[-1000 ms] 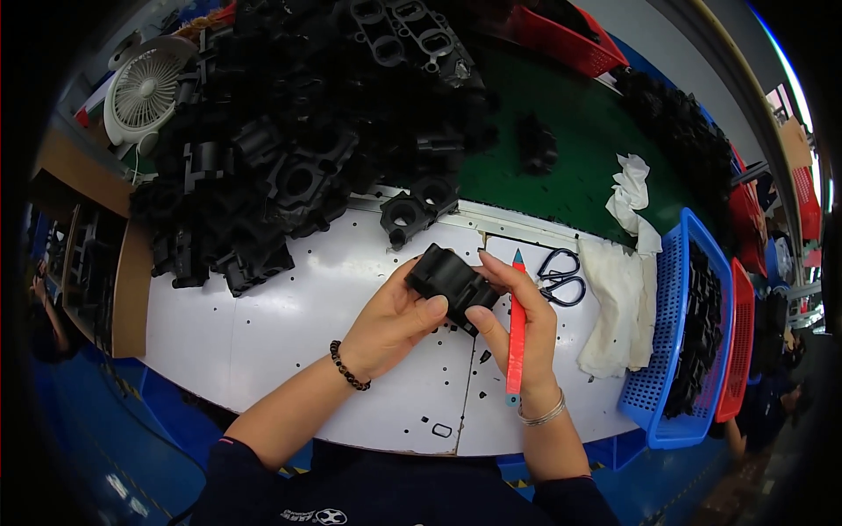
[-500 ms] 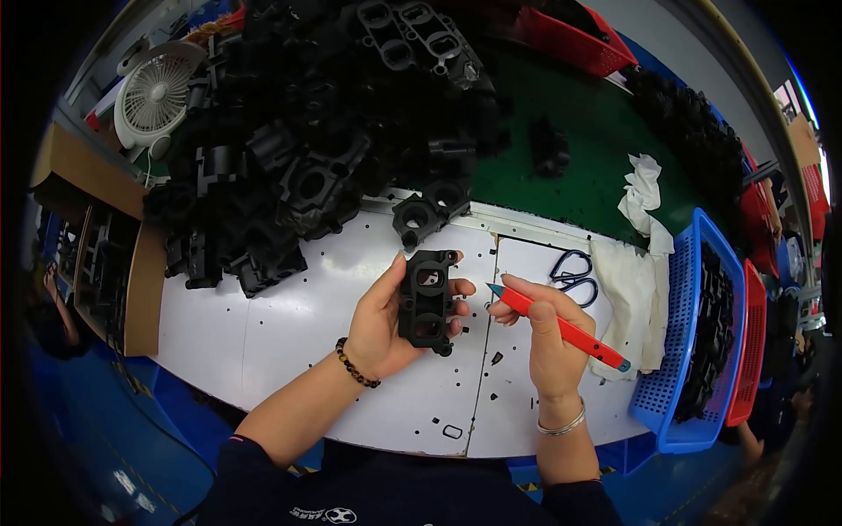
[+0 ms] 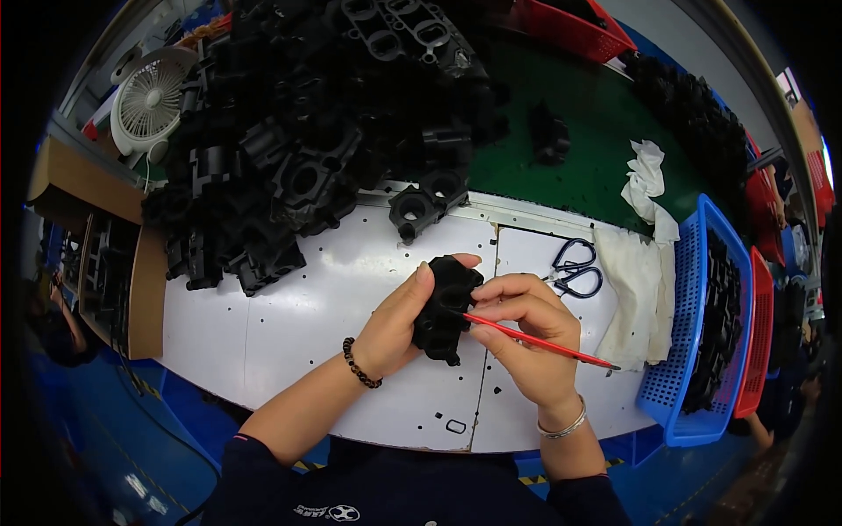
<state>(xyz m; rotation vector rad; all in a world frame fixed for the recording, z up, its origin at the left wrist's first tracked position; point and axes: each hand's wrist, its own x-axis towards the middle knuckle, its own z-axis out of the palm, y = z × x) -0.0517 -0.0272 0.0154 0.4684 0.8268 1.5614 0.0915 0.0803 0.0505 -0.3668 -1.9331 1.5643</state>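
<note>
My left hand (image 3: 388,323) is closed around a black moulded plastic part (image 3: 443,307), held tilted above the white tabletop (image 3: 351,386). Its side with recesses faces toward my right hand. In my right hand (image 3: 537,351) is a slim red-handled knife (image 3: 574,352), pinched between thumb and fingers. The knife's tip end meets the right side of the part; the blade itself is hard to make out. Scissors with dark loop handles (image 3: 599,282) lie just beyond my right hand.
A heap of black parts (image 3: 303,180) covers the far left. White cloths (image 3: 624,285) lie at the right, beside a blue basket (image 3: 668,368) of black pieces. A white fan (image 3: 153,96) and a cardboard box (image 3: 147,289) stand left. Small black scraps dot the tabletop.
The black part has turned in my left hand, so its two open windows no longer face up. My right hand has moved left, bringing the knife from beside the part onto it.
</note>
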